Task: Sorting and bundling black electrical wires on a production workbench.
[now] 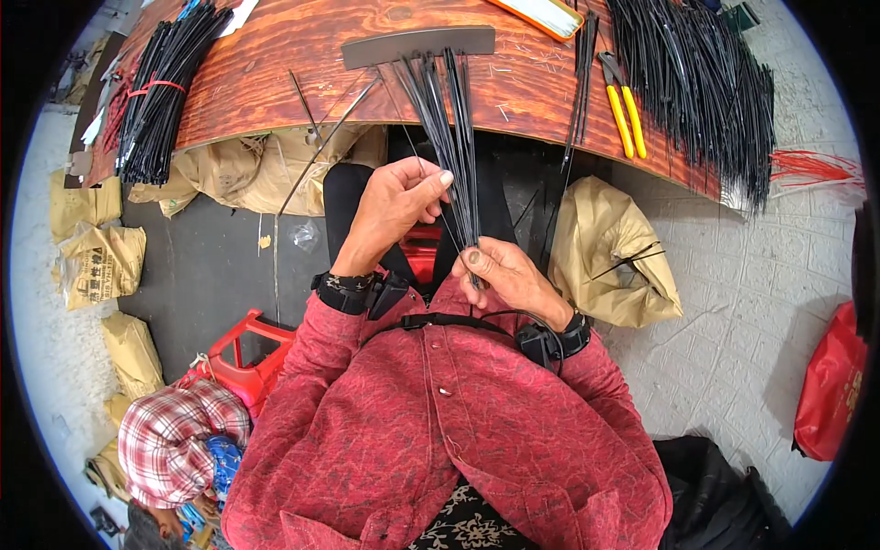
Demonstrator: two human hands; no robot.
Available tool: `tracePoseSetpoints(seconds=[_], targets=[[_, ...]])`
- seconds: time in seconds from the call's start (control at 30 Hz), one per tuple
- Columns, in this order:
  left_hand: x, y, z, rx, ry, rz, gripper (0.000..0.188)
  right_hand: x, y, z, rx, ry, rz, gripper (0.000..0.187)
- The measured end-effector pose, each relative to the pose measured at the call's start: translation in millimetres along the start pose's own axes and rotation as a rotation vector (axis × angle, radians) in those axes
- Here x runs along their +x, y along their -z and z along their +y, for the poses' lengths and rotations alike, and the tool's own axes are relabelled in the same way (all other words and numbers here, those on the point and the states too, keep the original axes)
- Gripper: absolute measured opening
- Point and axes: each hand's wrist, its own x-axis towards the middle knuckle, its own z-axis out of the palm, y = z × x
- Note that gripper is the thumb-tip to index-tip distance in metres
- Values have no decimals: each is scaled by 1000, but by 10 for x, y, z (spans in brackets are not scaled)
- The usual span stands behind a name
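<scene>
Just beyond the red jacket [367,403], grips black strips [467,151] by their lower ends with the right hand [504,273]; farther, pinches narrowly at their left edge with the left hand [392,206]; fans their tips toward the gray bar [417,45].

Blk strip bundle [467,174], long, thin, glossy, fanned at far end, nr end in R hand [510,275]

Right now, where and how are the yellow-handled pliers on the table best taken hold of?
Probably around both handles, with the right hand coming from the near edge of the table: the pliers' handles point toward the person, slightly apart, metal head away. A pile of black strands lies close on their right.
</scene>
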Motion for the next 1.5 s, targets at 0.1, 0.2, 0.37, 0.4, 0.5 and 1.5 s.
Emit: tracePoseSetpoints(seconds=[0.1, 0.2, 0.37, 0.4, 0.5, 1.5], targets=[[13, 10, -17, -39, -38, -18, 19, 0, 19, 18, 8, 35, 1, 42], [11, -13, 8, -72, -39, -3, 16, 1, 16, 6, -2, 68, 20, 45], [-5, -22, 61, -34, -9, 56, 13, 3, -1, -13, -12, 66, 45, 45], [-5, -17, 65, -32, -10, 55, 13, 0, 0, -14, -9, 67, 49, 45], [4, 7, 59, 11, -30, 46, 14, -16, 16, -24, -2, 71, 60, 45], [5, -83, 154, -21, -27, 63, 30, -36, 22, -74, -155, 79, 62, 36]])
